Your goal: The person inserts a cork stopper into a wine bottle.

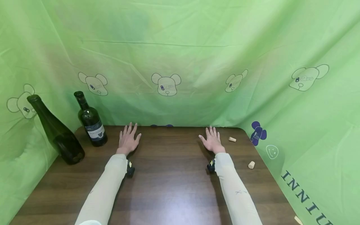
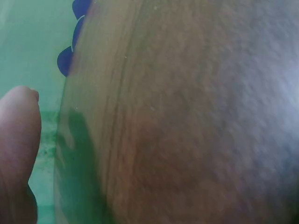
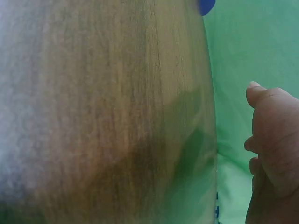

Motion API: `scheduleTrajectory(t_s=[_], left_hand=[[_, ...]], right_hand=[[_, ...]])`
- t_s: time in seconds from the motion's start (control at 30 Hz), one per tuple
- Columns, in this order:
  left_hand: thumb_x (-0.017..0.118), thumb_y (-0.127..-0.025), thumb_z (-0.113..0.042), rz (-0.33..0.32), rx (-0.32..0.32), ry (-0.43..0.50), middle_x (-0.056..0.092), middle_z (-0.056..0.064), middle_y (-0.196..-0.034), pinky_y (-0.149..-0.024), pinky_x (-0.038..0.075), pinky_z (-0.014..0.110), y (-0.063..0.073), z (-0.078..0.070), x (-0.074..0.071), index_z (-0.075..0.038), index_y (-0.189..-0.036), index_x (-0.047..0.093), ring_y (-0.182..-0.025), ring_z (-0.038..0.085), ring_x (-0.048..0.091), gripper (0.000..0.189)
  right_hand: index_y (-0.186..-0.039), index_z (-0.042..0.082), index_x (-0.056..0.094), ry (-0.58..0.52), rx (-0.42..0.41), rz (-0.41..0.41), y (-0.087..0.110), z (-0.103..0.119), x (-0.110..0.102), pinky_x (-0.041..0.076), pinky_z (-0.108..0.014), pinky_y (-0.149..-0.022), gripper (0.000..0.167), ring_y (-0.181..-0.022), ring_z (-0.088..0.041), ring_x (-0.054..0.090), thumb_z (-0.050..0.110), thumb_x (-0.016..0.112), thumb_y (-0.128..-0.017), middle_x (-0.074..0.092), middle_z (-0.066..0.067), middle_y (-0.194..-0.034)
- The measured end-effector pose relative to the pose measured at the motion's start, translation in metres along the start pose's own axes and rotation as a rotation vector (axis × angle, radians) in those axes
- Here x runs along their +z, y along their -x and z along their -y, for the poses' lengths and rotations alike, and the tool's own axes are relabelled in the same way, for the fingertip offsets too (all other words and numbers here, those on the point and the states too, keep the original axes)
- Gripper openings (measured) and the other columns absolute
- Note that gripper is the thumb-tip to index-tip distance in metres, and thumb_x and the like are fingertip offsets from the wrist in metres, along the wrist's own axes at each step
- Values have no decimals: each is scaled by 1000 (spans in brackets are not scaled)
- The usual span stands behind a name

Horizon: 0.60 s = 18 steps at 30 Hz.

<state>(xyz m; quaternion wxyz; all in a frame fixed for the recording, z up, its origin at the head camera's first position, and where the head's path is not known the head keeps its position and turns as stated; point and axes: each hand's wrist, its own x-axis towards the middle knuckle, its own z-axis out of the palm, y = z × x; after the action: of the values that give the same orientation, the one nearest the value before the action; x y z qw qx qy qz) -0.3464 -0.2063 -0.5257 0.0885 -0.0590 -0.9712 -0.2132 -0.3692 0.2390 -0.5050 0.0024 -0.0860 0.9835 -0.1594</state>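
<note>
In the head view my left hand [image 1: 128, 140] is spread with straight fingers over the far left part of the brown wooden table [image 1: 168, 175]. Nothing is in it. To its left stands a dark green wine bottle [image 1: 92, 125] with a blue and white label. My right hand [image 1: 212, 140], also spread and holding nothing, is over the far right part. Just right of it lies a cork [image 1: 232, 139], and a second cork [image 1: 251, 165] sits nearer, beside the right sleeve. Each wrist view shows part of its hand, the left thumb [image 2: 18, 135] and the right hand [image 3: 275, 149].
A taller, unlabelled green bottle [image 1: 56, 131] stands at the table's left edge. Green cloth [image 1: 197, 62] with bear-head prints hangs behind the table and along both sides. A small pale piece [image 1: 298, 220] shows at the lower right edge.
</note>
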Motion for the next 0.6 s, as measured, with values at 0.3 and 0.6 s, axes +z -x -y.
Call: scheduleTrajectory(t_s=[0.3,0.6], left_hand=[[54,-94,-12,-536,498,-35,50,23,-150,-118,32,52,23,37,-28,2,-140,57,-133,44,50,49],[55,-84,-11,-1072,669,-72,68,20,-122,-86,43,60,67,75,-84,1,-114,70,-104,46,60,36]], right_hand=[[-151,-13,32,21,-17,16,23,-22,-24,12,-65,-121,72,-151,-52,9,36,55,-102,8,-37,-162],[-145,-14,40,123,-9,14,79,-73,-67,19,-70,-115,77,-138,-65,25,28,74,-89,19,-48,-152]])
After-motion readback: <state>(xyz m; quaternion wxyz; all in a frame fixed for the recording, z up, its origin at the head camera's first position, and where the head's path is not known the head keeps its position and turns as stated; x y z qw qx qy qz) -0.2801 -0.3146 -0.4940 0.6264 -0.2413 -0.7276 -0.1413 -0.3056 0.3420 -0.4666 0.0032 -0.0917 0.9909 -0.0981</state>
